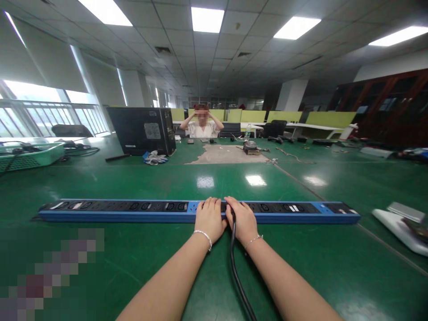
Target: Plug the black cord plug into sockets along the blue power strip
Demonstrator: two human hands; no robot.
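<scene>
A long blue-and-black power strip (123,217) with several sockets along its top lies crosswise on the green table (133,267). My left hand (210,219) is closed over the strip near its middle, fingers laid across the top and thumb on the near side. Right beside it, my right hand (244,219) is closed round the end of a black power cord (234,263) at the sockets. The cord's plug is hidden by the fingers, so I cannot tell whether it sits in a socket. From there the cord runs towards me between my forearms.
Beyond the strip stand a black computer case (137,129), work gloves (154,158) and a tape roll (250,147). A green basket (36,156) is far left, a white device (397,227) at right. Across the table sits a person (202,129), both hands raised to the head.
</scene>
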